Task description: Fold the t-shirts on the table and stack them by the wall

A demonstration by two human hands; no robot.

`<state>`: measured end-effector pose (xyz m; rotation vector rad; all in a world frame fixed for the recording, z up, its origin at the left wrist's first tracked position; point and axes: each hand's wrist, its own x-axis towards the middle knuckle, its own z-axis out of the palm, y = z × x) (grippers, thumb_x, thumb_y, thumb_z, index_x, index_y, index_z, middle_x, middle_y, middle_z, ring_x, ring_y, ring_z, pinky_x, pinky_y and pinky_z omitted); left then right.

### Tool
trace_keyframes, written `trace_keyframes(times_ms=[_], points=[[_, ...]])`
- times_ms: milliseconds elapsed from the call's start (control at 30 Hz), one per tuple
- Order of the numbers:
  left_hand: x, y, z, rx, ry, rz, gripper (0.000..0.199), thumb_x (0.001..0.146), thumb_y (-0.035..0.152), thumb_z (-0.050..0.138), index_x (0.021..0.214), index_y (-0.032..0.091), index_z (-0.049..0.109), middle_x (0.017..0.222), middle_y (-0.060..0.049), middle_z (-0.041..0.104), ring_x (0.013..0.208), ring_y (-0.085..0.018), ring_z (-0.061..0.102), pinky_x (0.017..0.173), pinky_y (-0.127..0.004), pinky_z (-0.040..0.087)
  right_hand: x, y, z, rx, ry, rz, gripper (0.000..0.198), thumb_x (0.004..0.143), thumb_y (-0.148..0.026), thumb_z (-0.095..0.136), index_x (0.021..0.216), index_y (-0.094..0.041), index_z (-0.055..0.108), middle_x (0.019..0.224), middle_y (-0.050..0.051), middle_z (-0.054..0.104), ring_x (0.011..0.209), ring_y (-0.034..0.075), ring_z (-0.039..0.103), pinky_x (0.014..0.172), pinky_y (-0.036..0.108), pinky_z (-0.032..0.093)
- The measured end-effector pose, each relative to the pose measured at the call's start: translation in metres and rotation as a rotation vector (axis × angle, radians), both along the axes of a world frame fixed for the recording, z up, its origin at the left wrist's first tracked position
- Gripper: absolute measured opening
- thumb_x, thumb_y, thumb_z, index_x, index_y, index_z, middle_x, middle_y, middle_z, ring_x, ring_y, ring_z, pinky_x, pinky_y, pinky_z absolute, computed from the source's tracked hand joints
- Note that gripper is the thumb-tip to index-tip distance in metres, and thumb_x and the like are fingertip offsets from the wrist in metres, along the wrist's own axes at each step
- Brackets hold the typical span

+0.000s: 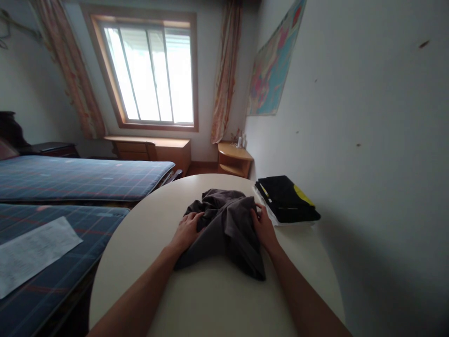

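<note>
A crumpled dark grey garment lies bunched on the round white table, its lower corners spreading toward me. My left hand is at its left side, fingers curled over the folds and the thumb against the cloth. At the right side my right hand grips the edge, with the fingertips partly behind the fabric. Which kind of garment it is cannot be made out from the folds. Just right of my right hand rests a folded stack of black clothing with a yellow patch, on something white.
A white wall runs close along the table's right side. Two beds with blue plaid mattresses stand at left, a paper sheet on the nearer one. Beyond are a low wooden desk and a corner shelf.
</note>
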<state>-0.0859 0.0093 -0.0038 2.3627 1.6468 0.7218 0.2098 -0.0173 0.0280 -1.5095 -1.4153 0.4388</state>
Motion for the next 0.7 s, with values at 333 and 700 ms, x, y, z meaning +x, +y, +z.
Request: trace_keyframes(times_ms=[333, 700], points=[[0.006, -0.009, 0.025, -0.029, -0.273, 0.14, 0.024, 0.092, 0.04, 0.052, 0.103, 0.023, 0.065, 0.094, -0.007, 0.073, 0.091, -0.026, 0.068, 0.08, -0.035, 0.049, -0.004, -0.013, 0.015, 0.062, -0.011, 0.135, 0.058, 0.098, -0.063, 0.02, 0.094, -0.022, 0.061, 0.091, 0.007, 0.067, 0.089, 0.024, 0.061, 0.084, 0.037, 0.048], [-0.008, -0.003, 0.04, 0.203, -0.893, 0.313, 0.04, 0.088, 0.049, 0.053, 0.106, 0.016, 0.064, 0.104, -0.009, 0.072, 0.099, -0.024, 0.065, 0.096, -0.038, 0.05, -0.022, -0.034, 0.039, -0.105, -0.071, 0.749, 0.068, 0.092, -0.073, 0.036, 0.086, -0.015, 0.072, 0.08, 0.004, 0.067, 0.078, 0.019, 0.059, 0.071, 0.028, 0.047]])
